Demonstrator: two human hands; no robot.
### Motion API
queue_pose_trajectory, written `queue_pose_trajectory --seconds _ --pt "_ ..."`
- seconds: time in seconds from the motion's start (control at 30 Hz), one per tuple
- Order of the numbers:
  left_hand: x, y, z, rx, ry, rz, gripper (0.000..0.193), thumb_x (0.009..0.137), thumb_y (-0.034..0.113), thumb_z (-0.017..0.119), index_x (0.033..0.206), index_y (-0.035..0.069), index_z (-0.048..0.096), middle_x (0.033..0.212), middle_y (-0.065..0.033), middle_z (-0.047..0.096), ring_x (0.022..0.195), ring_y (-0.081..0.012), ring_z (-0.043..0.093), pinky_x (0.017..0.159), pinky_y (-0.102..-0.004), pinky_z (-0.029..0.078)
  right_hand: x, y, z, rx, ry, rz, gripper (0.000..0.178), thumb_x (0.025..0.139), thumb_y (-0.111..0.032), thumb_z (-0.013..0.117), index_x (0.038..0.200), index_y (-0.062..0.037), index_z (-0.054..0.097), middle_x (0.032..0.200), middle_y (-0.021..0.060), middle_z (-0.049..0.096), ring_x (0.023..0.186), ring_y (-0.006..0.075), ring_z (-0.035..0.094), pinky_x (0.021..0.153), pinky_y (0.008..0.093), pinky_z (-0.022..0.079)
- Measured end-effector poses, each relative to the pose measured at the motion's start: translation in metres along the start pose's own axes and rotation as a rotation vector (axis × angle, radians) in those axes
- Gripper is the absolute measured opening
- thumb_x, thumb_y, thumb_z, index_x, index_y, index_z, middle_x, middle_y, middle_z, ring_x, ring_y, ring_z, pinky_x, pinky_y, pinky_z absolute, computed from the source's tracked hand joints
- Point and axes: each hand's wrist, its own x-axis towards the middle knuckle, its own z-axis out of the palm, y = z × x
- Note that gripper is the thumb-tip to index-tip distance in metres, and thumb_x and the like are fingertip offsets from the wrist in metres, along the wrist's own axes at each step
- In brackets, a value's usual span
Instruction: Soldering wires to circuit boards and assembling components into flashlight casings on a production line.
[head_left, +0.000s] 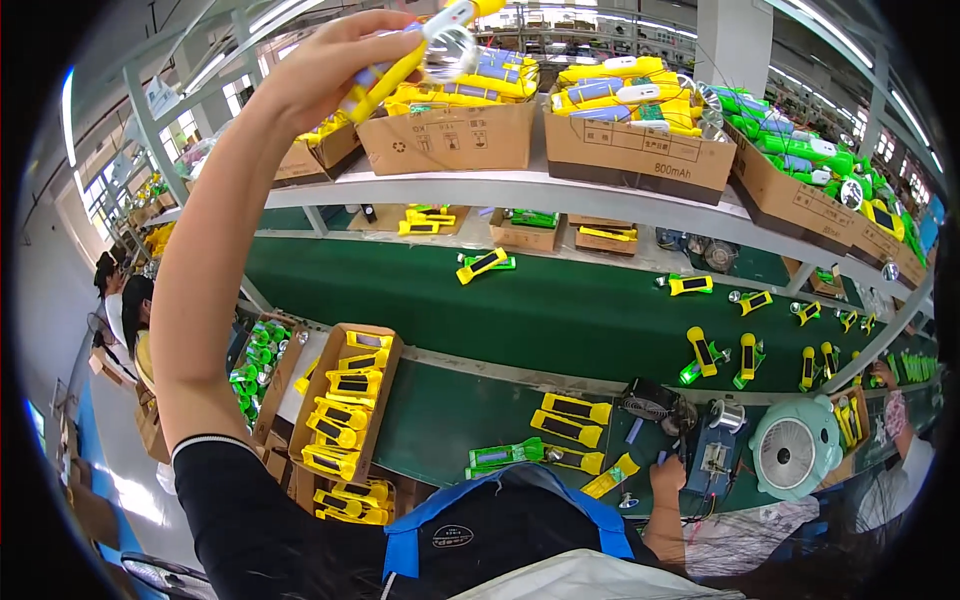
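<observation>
My left hand (335, 70) is raised high at the upper left, its fingers closed around a yellow flashlight body (385, 90). A clear reflector head (452, 55) shows beside that hand, blurred, in front of a cardboard box (450, 140) of similar yellow bodies with lilac battery cells. My right hand (668, 476) is low over the green bench, fingers closed on what looks like a small lilac battery cell (661, 457). Near it lie a yellow housing (611, 477), a small reflector (628, 500) and another lilac cell (635, 431).
More boxes of yellow (640, 150) and green flashlights (800, 150) line the shelf. Behind the bench, a green conveyor belt (370, 290) carries flashlights. A box of yellow housings (390, 375) stands left; a solder spool (727, 415) and mint fan (790, 450) stand right. Another person's hand (884, 375) is far right.
</observation>
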Motion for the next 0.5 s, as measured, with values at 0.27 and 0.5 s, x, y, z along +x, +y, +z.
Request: queue_pose_trajectory --seconds 0.27,0.5 --pt "0.129 -0.022 0.105 -0.109 -0.05 0.022 0.049 0.086 0.015 0.065 0.131 0.017 0.047 0.092 -0.0062 0.059 0.069 -0.0088 0.054 0.055 -0.0216 0.043 -0.014 -0.014 -0.03 0.141 0.081 -0.173 0.029 0.07 -0.027 0.064 0.089 -0.0047 0.06 0.084 0.0197 0.067 0.082 0.0396 0.066 0.072 0.0495 0.053" --pt "0.193 0.006 0.143 0.227 -0.402 0.3 0.051 0.09 0.02 0.061 0.135 0.005 0.041 0.113 -0.0053 0.059 0.099 -0.0092 0.052 0.081 -0.0228 0.043 -0.017 -0.02 -0.045 0.419 0.108 -0.22 0.03 0.068 -0.025 0.069 0.089 -0.0042 0.064 0.081 0.0189 0.067 0.077 0.0364 0.067 0.068 0.0431 0.053"
